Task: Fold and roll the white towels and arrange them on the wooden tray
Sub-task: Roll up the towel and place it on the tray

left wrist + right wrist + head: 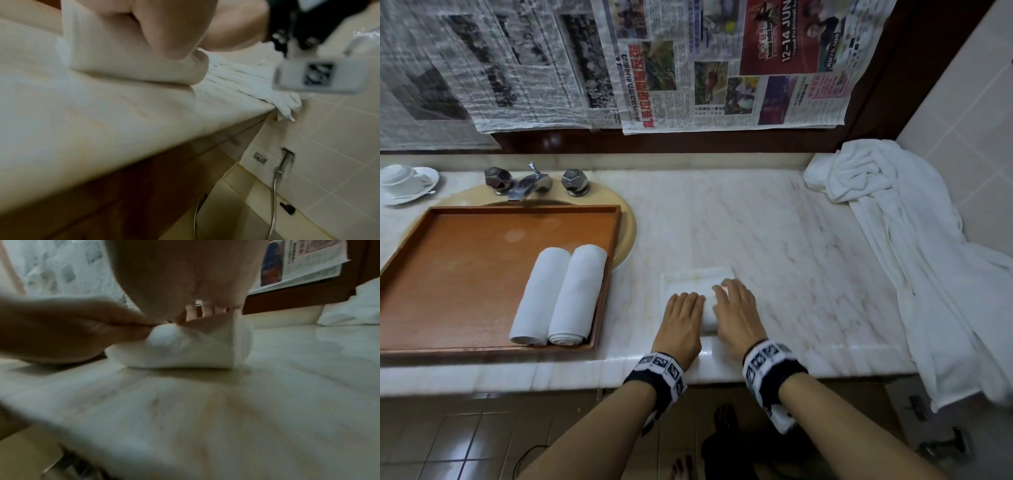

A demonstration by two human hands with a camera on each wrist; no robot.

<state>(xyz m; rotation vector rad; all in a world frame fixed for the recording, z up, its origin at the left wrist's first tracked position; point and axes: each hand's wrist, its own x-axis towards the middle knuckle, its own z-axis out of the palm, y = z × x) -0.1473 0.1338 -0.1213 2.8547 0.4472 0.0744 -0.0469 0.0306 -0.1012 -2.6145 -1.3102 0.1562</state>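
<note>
A white towel (697,277) lies on the marble counter (808,240), its near part wound into a roll (708,313). Both hands sit side by side on that roll: my left hand (685,308) on its left half, my right hand (732,301) on its right half, fingers curved over the top. In the left wrist view the thumb (168,39) presses the roll's (123,65) near side. The right wrist view shows my palm (180,272) over the roll (195,348). The wooden tray (465,274) at left carries two rolled towels (541,298) (578,294).
The tray rests over a sink with a chrome faucet (527,183). A cup and saucer (404,181) stand at the far left. A heap of loose white towels (893,212) drapes over the counter's right end. Newspaper covers the wall behind.
</note>
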